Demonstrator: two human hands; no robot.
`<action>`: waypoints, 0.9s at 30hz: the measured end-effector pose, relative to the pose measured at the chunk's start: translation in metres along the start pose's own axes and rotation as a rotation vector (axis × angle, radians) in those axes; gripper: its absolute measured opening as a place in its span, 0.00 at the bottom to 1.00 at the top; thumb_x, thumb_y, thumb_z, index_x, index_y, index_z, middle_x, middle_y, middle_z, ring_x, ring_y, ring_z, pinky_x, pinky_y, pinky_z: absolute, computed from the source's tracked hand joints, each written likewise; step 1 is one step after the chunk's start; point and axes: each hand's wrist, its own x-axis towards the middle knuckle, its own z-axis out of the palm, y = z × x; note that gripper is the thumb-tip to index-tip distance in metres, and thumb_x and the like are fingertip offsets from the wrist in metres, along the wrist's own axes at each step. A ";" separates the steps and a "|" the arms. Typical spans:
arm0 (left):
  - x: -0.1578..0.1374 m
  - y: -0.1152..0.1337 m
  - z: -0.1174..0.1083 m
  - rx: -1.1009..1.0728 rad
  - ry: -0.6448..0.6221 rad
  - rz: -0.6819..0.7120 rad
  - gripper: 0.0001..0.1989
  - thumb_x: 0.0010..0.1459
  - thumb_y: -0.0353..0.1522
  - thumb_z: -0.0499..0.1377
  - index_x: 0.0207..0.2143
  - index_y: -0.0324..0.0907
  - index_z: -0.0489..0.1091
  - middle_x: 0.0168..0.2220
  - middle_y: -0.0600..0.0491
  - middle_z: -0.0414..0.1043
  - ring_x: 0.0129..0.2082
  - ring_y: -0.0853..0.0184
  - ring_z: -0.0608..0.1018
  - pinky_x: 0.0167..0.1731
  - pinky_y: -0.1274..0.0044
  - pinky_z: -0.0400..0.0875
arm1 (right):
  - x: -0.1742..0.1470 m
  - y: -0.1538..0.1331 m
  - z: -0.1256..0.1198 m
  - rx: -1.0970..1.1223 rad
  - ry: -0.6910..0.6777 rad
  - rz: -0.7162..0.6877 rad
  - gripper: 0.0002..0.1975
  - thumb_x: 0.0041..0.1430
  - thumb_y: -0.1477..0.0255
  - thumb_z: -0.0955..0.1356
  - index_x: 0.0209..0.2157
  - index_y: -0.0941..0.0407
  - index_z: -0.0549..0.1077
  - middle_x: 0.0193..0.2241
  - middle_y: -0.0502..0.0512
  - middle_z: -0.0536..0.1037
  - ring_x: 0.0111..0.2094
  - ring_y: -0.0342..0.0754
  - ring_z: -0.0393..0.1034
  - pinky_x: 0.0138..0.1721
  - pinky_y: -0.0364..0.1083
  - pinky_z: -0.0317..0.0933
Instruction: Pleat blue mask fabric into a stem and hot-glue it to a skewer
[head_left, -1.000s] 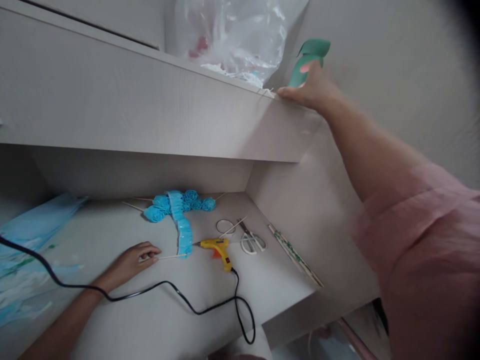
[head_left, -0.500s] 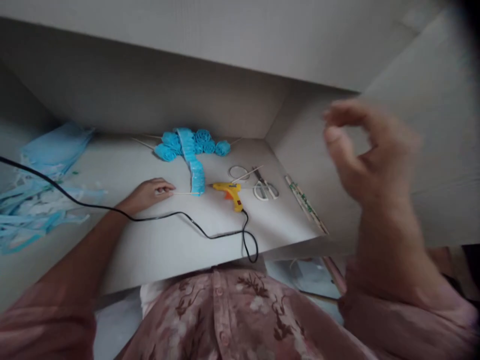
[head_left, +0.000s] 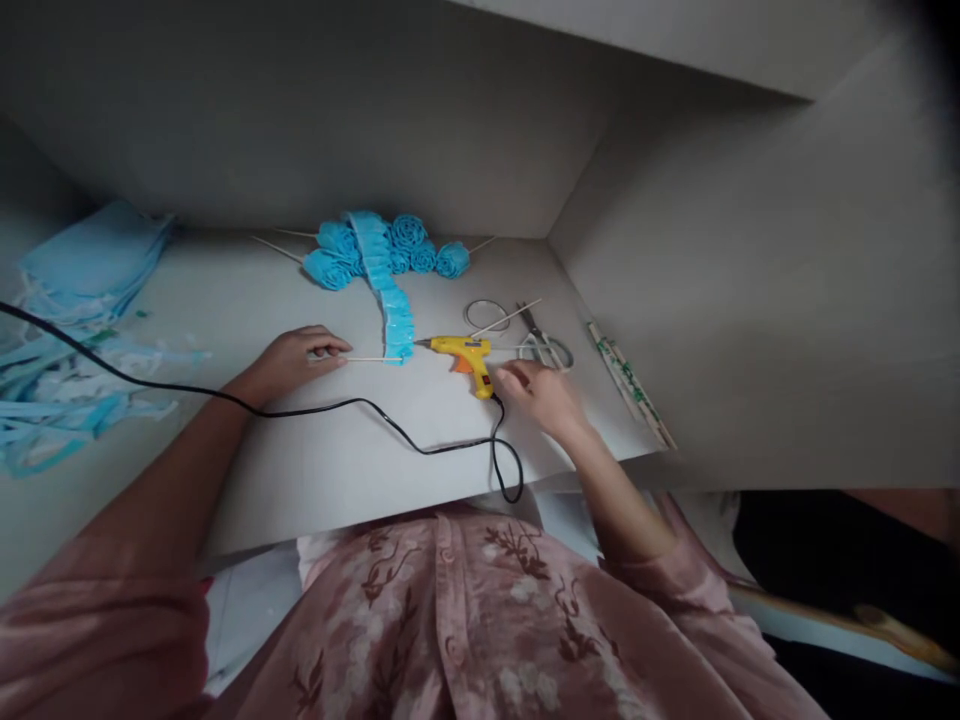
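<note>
My left hand (head_left: 304,362) is closed, pinching a thin wooden stick (head_left: 375,359). The stick's far end lies on the lower end of a pleated blue strip (head_left: 394,310). This strip runs back over a cluster of blue rolled flowers (head_left: 335,268) on sticks. Just right of the strip lies a yellow hot glue gun (head_left: 463,348) with an orange trigger, its nozzle pointing left. My right hand (head_left: 549,398) is beside the gun's handle, fingers loosely curled and apart, with nothing seen in it. Behind that hand are scissors (head_left: 551,350), partly hidden by it.
A black cord (head_left: 300,411) crosses the white surface from the left to the gun. Blue sheets (head_left: 94,255) and cut scraps (head_left: 75,395) lie at left. A wire ring (head_left: 486,316) lies near the scissors; green-marked sticks (head_left: 630,385) lie along the right wall (head_left: 750,300).
My right hand has come down from raised at the right to beside the glue gun's handle. My left hand keeps its hold on the stick. The view has shifted slightly.
</note>
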 end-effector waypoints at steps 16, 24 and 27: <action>0.002 -0.001 0.004 0.000 0.015 0.115 0.20 0.59 0.45 0.61 0.42 0.39 0.80 0.38 0.47 0.79 0.38 0.64 0.78 0.41 0.76 0.72 | 0.020 0.005 0.022 0.853 -0.036 0.095 0.21 0.55 0.60 0.70 0.48 0.55 0.77 0.40 0.56 0.77 0.37 0.49 0.71 0.33 0.47 0.73; -0.003 0.006 -0.001 0.053 0.007 0.146 0.17 0.63 0.42 0.58 0.42 0.39 0.80 0.40 0.47 0.79 0.41 0.64 0.78 0.44 0.75 0.72 | 0.007 -0.022 -0.020 0.901 0.423 -0.075 0.20 0.62 0.59 0.71 0.54 0.47 0.74 0.42 0.53 0.75 0.36 0.47 0.71 0.38 0.47 0.72; 0.000 0.002 -0.001 0.101 -0.034 0.169 0.16 0.62 0.42 0.58 0.40 0.41 0.80 0.41 0.48 0.80 0.42 0.64 0.78 0.46 0.75 0.71 | 0.008 -0.026 -0.012 0.990 0.404 -0.055 0.23 0.58 0.57 0.73 0.53 0.46 0.72 0.43 0.54 0.76 0.38 0.49 0.73 0.34 0.46 0.71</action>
